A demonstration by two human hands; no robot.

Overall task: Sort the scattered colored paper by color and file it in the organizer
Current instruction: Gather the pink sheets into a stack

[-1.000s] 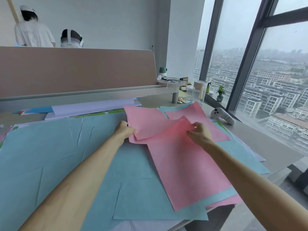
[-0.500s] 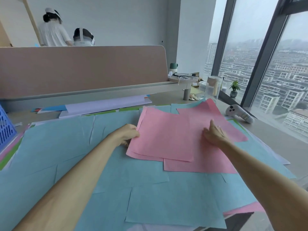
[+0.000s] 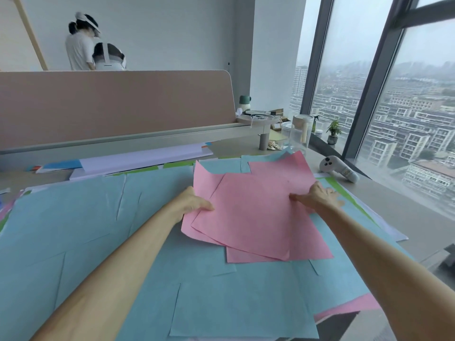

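Several pink sheets (image 3: 256, 212) lie stacked askew on top of a wide spread of light blue sheets (image 3: 98, 230) covering the desk. My left hand (image 3: 190, 203) grips the left edge of the pink stack, thumb on top. My right hand (image 3: 317, 196) pinches the stack's right edge. Green paper (image 3: 342, 190) peeks out beside my right hand, and another pink sheet (image 3: 349, 307) shows under the blue ones at the desk's front right. No organizer is in view.
A white stack of paper (image 3: 142, 159) with blue and green sheets lies along the tan partition (image 3: 110, 107). A white controller (image 3: 338, 168), a clear jar (image 3: 299, 134) and a small plant (image 3: 333, 131) stand by the window. Two people are behind the partition.
The pink sheets have been drawn together into one stack. My right hand went from pressing flat on a sheet to pinching the stack's right edge; my left hand kept its hold.
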